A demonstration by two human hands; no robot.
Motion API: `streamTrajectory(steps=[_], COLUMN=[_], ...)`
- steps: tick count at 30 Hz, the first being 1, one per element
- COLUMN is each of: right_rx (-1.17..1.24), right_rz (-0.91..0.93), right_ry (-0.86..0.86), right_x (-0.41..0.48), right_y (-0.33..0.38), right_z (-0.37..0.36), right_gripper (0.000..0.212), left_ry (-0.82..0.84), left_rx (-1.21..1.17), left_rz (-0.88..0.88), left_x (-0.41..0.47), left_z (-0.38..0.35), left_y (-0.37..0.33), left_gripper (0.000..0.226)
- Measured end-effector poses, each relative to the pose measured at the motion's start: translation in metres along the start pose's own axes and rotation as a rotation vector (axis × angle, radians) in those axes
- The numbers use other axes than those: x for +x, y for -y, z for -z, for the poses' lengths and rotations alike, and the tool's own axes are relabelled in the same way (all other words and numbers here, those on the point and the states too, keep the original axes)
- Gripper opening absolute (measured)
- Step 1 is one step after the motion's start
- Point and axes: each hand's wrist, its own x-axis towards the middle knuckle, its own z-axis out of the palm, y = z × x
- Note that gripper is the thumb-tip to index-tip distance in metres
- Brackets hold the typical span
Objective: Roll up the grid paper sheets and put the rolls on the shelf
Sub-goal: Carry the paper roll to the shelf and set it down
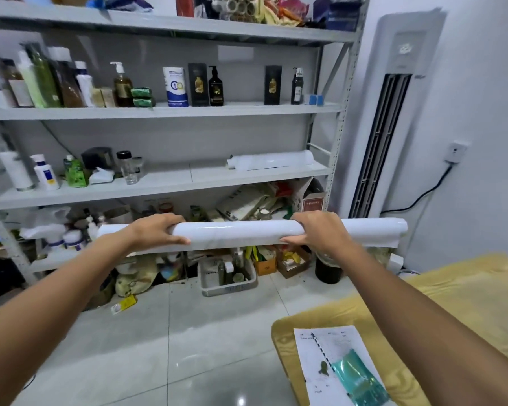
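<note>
Both arms are out in front, and the paper roll (241, 233) hangs level in the air before the shelf (165, 183), carried by two hands. The left hand (156, 231) wraps over it, fingers curled around the far side and mostly hidden, thumb underneath. The right hand (316, 230) clamps it likewise, knuckles up, fingertips out of sight. The roll's left end tucks behind the left wrist. Another roll (272, 160) lies on the shelf board above. Low right, a printed sheet (320, 364) on the yellow surface (452, 294) runs off the frame's bottom edge, its text too small to read.
</note>
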Motion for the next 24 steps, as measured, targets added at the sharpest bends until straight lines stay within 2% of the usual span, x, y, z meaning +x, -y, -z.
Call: streamTrajectory(steps=[3,7,11,16,19,22,24], right_rx=[-0.005,0.002,0.036,0.055,0.043,0.037,0.020], right_rz=[-0.015,-0.014,-0.059,-0.115,-0.110,-0.133,-0.151], right_ry=[0.016,0.014,0.068,0.056,0.043,0.041,0.036], right_x=[0.026,0.073,0.126,0.202,0.248,0.288,0.313], right_y=[-0.001,-0.004,-0.013,-0.032,-0.036,-0.042,-0.049], right_z=[-0.019,-0.060,-0.104,-0.139,-0.163,-0.188,-0.208], right_gripper=[0.051,0.054,0.058,0.051,0.052,0.054,0.052], left_ry=[-0.027,-0.052,-0.034,-0.061,-0.089,-0.110,-0.119], left_rx=[0.025,0.088,0.139,0.193,0.163,0.126,0.118], left_rz=[0.000,0.001,-0.011,-0.052,-0.074,-0.104,-0.132], left_x=[0.023,0.070,0.133,0.224,0.272,0.317,0.351], left_z=[-0.006,-0.013,-0.006,0.007,0.011,0.011,0.012], left_y=[0.022,0.056,0.095,0.141,0.179,0.208,0.224], left_gripper=[0.057,0.041,0.040,0.043,0.060,0.061,0.070])
